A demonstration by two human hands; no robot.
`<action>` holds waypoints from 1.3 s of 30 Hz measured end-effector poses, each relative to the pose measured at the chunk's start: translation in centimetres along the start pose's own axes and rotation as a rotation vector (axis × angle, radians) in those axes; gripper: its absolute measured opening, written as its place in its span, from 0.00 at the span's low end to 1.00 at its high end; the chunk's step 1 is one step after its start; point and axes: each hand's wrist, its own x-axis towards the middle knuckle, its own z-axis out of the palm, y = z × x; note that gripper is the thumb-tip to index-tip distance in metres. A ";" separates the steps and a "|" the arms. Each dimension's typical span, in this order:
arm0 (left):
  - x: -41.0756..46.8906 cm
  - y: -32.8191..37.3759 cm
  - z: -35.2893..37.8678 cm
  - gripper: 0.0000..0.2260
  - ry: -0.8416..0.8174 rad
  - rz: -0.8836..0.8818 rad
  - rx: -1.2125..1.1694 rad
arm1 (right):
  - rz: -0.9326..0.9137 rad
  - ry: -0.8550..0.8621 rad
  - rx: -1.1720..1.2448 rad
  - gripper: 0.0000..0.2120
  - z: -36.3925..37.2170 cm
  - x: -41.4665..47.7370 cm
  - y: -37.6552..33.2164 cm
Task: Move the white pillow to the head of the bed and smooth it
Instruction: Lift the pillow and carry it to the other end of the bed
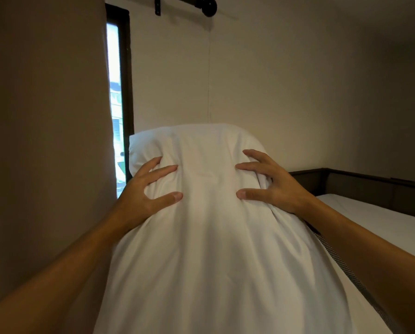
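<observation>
The white pillow [206,237] fills the middle of the head view, held up on end in front of me. My left hand [146,189] grips its left side, fingers pressed into the fabric. My right hand [271,184] grips its right side the same way, bunching the cloth under its fingers. The bed [375,218] with its white sheet lies to the right, partly hidden behind the pillow and my right arm. A dark headboard [360,186] runs along the wall behind the bed.
A brown curtain [45,141] hangs close on the left, beside a narrow window [116,112] with a dark frame. A black curtain rod [201,6] is mounted high on the plain wall. The mattress edge [341,266] shows a grey mesh band.
</observation>
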 end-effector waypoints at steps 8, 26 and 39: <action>4.1 -2.8 0.5 0.30 0.028 0.049 -0.041 | 0.023 0.024 -0.110 0.30 -0.6 3.3 0.2; 17.4 -0.1 5.6 0.29 0.061 0.281 -0.106 | -0.038 0.163 -0.306 0.30 -10.6 8.8 3.2; 29.4 7.5 12.6 0.29 0.087 0.574 -0.125 | -0.083 0.383 -0.498 0.29 -22.7 9.0 4.9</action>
